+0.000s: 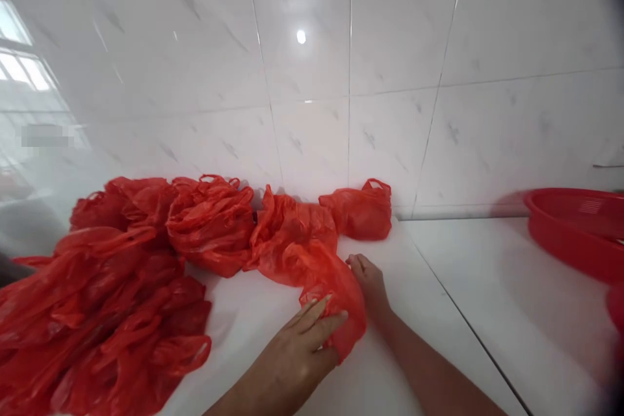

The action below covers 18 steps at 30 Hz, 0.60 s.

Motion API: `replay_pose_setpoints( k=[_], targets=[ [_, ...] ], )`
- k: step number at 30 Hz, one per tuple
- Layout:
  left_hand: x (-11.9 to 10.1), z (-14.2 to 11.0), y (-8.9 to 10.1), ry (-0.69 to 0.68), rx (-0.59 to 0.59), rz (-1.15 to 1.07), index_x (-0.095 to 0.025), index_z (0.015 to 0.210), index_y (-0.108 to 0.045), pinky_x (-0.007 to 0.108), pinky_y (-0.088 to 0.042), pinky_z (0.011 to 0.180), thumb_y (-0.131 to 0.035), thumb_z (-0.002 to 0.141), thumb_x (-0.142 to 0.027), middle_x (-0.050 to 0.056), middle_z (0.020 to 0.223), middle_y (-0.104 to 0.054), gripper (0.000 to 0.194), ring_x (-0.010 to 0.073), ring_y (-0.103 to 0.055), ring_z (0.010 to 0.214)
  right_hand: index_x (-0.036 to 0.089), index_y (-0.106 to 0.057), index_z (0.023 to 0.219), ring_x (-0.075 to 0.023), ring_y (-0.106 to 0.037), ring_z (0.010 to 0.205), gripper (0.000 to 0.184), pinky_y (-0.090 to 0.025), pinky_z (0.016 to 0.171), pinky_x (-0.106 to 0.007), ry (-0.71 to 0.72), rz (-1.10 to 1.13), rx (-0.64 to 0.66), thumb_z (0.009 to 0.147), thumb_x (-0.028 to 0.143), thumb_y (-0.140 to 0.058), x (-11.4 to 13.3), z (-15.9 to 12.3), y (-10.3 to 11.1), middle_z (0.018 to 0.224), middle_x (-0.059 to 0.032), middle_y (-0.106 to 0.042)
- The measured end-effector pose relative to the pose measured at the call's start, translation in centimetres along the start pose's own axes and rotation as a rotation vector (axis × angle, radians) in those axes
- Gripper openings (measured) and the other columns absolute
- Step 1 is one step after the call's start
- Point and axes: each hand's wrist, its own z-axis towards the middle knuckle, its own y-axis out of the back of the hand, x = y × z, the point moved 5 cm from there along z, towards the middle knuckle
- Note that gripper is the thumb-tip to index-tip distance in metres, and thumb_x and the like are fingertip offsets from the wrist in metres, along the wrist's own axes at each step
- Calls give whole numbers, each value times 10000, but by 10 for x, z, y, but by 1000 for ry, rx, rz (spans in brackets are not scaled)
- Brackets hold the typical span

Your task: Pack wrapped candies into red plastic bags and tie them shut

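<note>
A thin red plastic bag lies crumpled on the white tabletop, its near end rounded. Across that near end rests my left hand, its fingers stretched out over the film. Along the bag's right edge is my right hand, with the fingers curled in. Whether some of the film is pinched in them is hidden. Further back, a bunched red bag meets the one under my hands; I cannot tell where one ends and the other begins.
Many red plastic bags are heaped at the left. Behind them sits a rounded red bundle, and a small filled-looking red bag stands against the tiled wall. A red plastic basin is at the right, past a table seam.
</note>
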Motion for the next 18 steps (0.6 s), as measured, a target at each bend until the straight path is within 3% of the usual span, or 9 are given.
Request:
replay_pose_setpoints(
  k=[3, 7, 10, 12, 15, 18],
  targets=[
    [-14, -12, -16, 20, 84, -84, -167, 711, -591, 443, -436, 1019, -496, 851, -98, 42, 1283, -559, 182, 272, -467, 1238, 181, -565, 893, -132, -470, 554, 393, -396, 536, -238, -78, -24, -46, 913, 499, -336, -8, -12, 37, 636, 27, -501],
    [-24, -12, -18, 19, 114, -152, -177, 670, -582, 410, -431, 1030, -466, 850, -75, 41, 1190, -594, 237, 244, -438, 1264, 215, -515, 1033, -121, -489, 569, 275, -413, 560, -228, -23, -153, -60, 885, 436, -447, 22, -42, 64, 669, 42, -496],
    [-32, -9, -17, 0, 99, -187, -183, 663, -577, 411, -397, 1058, -455, 867, -88, 29, 1093, -621, 256, 222, -453, 1241, 223, -519, 1064, -127, -532, 615, 280, -430, 601, -238, 137, -305, 38, 854, 408, -503, 54, -64, 58, 726, 25, -544],
    [-36, -8, -18, -5, 116, -206, -180, 660, -570, 423, -387, 1058, -453, 876, -103, 31, 1086, -615, 258, 211, -483, 1195, 218, -483, 1165, -158, -578, 732, 404, -444, 654, -262, 189, -414, 121, 825, 428, -539, 65, -72, 47, 849, -11, -594],
    [-37, -11, -19, -14, 148, -220, -171, 655, -549, 414, -438, 989, -453, 873, -101, 45, 1063, -602, 247, 210, -510, 1121, 206, -408, 1282, -215, -595, 855, 585, -443, 680, -302, 102, -577, 217, 774, 440, -581, 55, -69, 34, 1032, -70, -604],
    [-26, -20, -17, 38, 164, -214, -164, 657, -525, 355, -501, 851, -453, 854, -68, 60, 985, -594, 231, 209, -528, 1042, 200, -547, 1092, -212, -596, 740, 350, -403, 615, -298, -78, -679, 250, 765, 326, -532, 25, -55, 37, 892, -58, -629]
  ],
)
